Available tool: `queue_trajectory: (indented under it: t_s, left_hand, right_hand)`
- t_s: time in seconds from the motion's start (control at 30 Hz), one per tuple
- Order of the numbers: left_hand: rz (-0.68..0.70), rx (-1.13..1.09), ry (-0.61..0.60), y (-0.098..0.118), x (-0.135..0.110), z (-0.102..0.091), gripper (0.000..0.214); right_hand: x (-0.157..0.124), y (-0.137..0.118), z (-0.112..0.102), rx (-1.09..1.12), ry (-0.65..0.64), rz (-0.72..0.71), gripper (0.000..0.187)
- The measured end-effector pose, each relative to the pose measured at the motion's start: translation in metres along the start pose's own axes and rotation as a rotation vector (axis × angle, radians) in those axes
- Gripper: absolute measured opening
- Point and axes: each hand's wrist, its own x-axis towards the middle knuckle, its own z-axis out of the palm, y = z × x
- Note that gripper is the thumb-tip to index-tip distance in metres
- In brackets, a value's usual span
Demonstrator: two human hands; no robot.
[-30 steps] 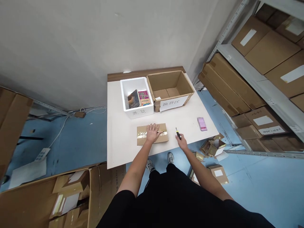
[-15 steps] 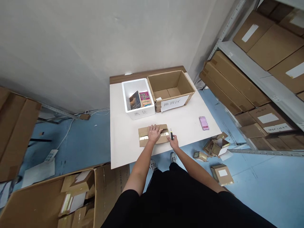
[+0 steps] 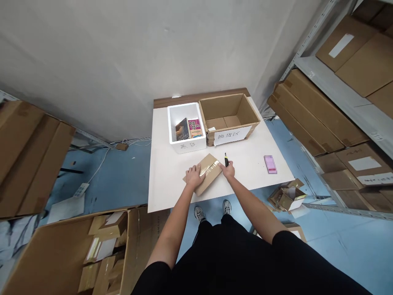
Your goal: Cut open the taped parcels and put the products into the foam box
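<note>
A small flat cardboard parcel (image 3: pixel 206 177) sealed with clear tape lies turned at an angle on the white table (image 3: pixel 166 180). My left hand (image 3: pixel 193 175) lies on its left end with the fingers spread flat. My right hand (image 3: pixel 227 169) is at the parcel's right end, closed round a black and yellow utility knife (image 3: pixel 226 159) whose tip points away from me.
At the back of the table stand a white foam box (image 3: pixel 187 144) holding books and an open brown carton (image 3: pixel 229 116) with a paper label. A pink item (image 3: pixel 270 164) lies at the right. Shelves of cartons stand on the right, more boxes on the floor.
My right hand brought the knife from the right to the parcel's right end. The parcel has been rotated from lying square to a slant, and my left hand slid to its left end.
</note>
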Motion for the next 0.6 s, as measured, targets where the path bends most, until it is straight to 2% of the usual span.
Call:
queue_trajectory:
  t_s: [0.1,0.2,0.27,0.37,0.47,0.53,0.6]
  left_hand:
    - [-0.134,-0.007,-0.076,0.018,-0.012,0.002,0.079]
    - [-0.258,-0.025,-0.110,0.041,-0.017,0.008,0.083]
    - [-0.291,-0.047,-0.121,0.052,-0.015,0.010,0.082]
    - [-0.312,-0.085,-0.134,0.056,-0.012,0.012,0.080]
    - [-0.330,-0.111,-0.140,0.053,-0.015,0.015,0.079]
    - [-0.357,-0.131,-0.134,0.052,-0.023,0.021,0.077]
    - [-0.406,-0.152,-0.122,0.055,-0.035,0.029,0.077]
  right_hand:
    - [0.026,-0.038,-0.008,-0.085,-0.018,-0.058,0.060]
    - [0.028,-0.043,-0.013,-0.068,-0.028,-0.090,0.059]
    - [0.011,-0.020,-0.014,-0.004,-0.029,-0.111,0.062]
    - [-0.033,0.036,-0.009,0.087,-0.048,-0.140,0.073]
    - [-0.070,0.079,-0.002,0.075,-0.073,-0.074,0.079]
    - [-0.076,0.082,0.000,0.019,-0.045,-0.031,0.080]
    - [-0.067,0.064,0.001,-0.065,-0.017,-0.058,0.078]
